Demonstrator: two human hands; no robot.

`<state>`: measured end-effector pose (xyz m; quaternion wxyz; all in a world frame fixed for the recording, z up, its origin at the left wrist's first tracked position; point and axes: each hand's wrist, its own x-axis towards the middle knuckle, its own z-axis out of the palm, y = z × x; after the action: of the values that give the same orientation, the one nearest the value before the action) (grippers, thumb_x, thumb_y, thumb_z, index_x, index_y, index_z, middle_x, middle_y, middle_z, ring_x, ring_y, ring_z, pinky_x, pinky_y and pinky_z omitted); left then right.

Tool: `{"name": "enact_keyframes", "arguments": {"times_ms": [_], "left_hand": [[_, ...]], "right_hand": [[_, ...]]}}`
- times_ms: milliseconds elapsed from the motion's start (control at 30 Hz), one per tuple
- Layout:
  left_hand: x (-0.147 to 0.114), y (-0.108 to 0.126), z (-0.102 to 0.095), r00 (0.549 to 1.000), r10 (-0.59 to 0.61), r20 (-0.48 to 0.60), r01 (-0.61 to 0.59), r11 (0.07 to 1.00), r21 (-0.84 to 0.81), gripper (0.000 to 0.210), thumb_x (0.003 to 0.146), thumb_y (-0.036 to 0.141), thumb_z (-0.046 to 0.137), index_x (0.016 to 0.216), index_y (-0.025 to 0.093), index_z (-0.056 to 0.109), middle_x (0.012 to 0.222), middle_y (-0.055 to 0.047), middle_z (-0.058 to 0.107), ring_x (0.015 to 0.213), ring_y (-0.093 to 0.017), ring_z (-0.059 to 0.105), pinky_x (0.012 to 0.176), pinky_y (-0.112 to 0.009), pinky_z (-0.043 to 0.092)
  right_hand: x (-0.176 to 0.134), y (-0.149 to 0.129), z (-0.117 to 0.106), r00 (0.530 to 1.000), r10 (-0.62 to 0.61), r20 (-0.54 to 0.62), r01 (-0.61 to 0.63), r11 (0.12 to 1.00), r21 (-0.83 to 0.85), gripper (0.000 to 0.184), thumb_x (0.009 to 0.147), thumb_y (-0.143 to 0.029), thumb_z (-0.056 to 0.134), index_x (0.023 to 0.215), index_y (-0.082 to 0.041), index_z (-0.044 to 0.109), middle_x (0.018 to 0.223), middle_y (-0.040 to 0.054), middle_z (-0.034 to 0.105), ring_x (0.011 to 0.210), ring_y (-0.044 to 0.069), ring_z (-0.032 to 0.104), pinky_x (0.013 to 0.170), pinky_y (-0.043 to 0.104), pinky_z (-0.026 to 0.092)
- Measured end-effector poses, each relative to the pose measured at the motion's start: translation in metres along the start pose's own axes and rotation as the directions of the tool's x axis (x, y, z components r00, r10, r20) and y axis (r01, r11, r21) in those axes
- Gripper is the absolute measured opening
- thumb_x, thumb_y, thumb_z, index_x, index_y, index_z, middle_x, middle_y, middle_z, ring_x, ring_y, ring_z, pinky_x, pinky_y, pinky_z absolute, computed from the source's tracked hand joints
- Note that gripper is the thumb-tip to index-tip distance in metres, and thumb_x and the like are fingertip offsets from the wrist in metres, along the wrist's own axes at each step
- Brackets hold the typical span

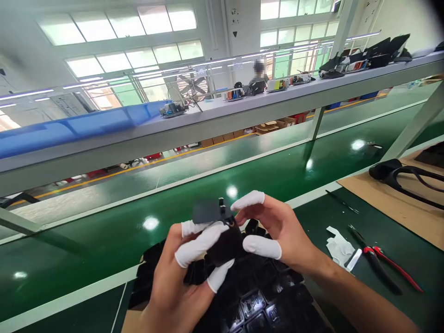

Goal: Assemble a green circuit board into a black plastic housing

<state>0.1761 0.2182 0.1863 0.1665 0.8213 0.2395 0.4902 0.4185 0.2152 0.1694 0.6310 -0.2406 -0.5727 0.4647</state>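
Note:
My left hand [187,268], wearing white finger cots, is closed around a small black plastic housing [225,245]. A dark flat piece [206,210] sticks out at its upper left, with a small shiny metal bit [222,203] beside it. My right hand [274,226] is curved at the housing's right side, thumb and index finger apart, also in white cots. Its fingertips are very near the housing; whether they touch it I cannot tell. Directly below lie many similar black plastic parts [256,303] packed in rows, some glossy. The housing is slightly blurred.
On the right of the green bench lie red-and-black pliers [378,263], a crumpled white scrap [340,247] and thin tweezers [342,201]. A black frame-like part [409,175] rests on cardboard [388,203]. Beyond the green conveyor belt [194,194], a raised shelf [215,108] carries electronic assemblies.

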Motion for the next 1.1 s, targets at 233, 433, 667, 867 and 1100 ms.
{"name": "enact_keyframes", "arguments": {"times_ms": [233, 433, 667, 867, 1100], "left_hand": [[-0.005, -0.001, 0.0, 0.979, -0.052, 0.199, 0.037, 0.996, 0.076, 0.06, 0.104, 0.005, 0.067, 0.155, 0.036, 0.057, 0.156, -0.009, 0.055, 0.144, -0.021, 0.066, 0.121, -0.032, 0.061], [-0.004, 0.008, 0.029, 0.935, -0.341, 0.098, 0.336, 0.94, 0.065, 0.084, 0.09, 0.035, 0.091, 0.158, 0.037, 0.04, 0.143, -0.009, 0.073, 0.121, -0.029, 0.081, 0.095, -0.042, 0.074], [0.007, 0.016, 0.027, 0.938, -0.306, 0.163, 0.281, 0.946, 0.16, 0.037, 0.093, 0.029, 0.078, 0.119, 0.03, 0.052, 0.097, 0.002, 0.08, 0.079, -0.022, 0.081, 0.063, -0.032, 0.065], [0.005, 0.017, 0.024, 0.935, -0.271, 0.229, 0.252, 0.962, 0.108, 0.052, 0.083, 0.016, 0.076, 0.125, 0.035, 0.05, 0.1, 0.009, 0.08, 0.082, -0.016, 0.081, 0.073, -0.026, 0.064], [0.008, 0.01, 0.028, 0.998, -0.037, 0.055, 0.027, 0.983, 0.181, 0.028, 0.095, 0.02, 0.071, 0.113, 0.03, 0.052, 0.089, 0.006, 0.065, 0.064, -0.009, 0.059, 0.063, -0.021, 0.052]], "right_hand": [[0.005, -0.003, 0.004, 0.993, 0.103, 0.064, -0.107, 0.993, 0.052, 0.032, 0.078, -0.026, 0.105, 0.104, -0.028, 0.087, 0.091, -0.0046, 0.072, 0.085, 0.011, 0.064, 0.08, 0.023, 0.053], [-0.008, -0.002, 0.025, 0.989, -0.095, -0.116, 0.077, 0.985, -0.153, 0.032, 0.081, -0.018, 0.102, 0.104, -0.029, 0.084, 0.098, -0.0035, 0.075, 0.088, 0.014, 0.068, 0.081, 0.027, 0.055], [-0.016, -0.002, 0.031, 0.996, -0.027, -0.08, 0.014, 0.987, -0.158, 0.032, 0.081, -0.019, 0.102, 0.105, -0.028, 0.084, 0.087, -0.0028, 0.077, 0.076, 0.016, 0.071, 0.068, 0.028, 0.059], [-0.022, 0.0, 0.029, 0.986, -0.114, -0.125, 0.107, 0.993, -0.058, 0.042, 0.086, -0.018, 0.099, 0.12, -0.039, 0.083, 0.099, -0.0046, 0.081, 0.087, 0.017, 0.078, 0.079, 0.026, 0.067], [-0.02, -0.008, 0.024, 0.999, -0.008, -0.036, 0.01, 0.998, 0.065, 0.035, 0.094, -0.02, 0.093, 0.121, -0.036, 0.078, 0.098, -0.0027, 0.08, 0.084, 0.016, 0.077, 0.08, 0.028, 0.066]]}}
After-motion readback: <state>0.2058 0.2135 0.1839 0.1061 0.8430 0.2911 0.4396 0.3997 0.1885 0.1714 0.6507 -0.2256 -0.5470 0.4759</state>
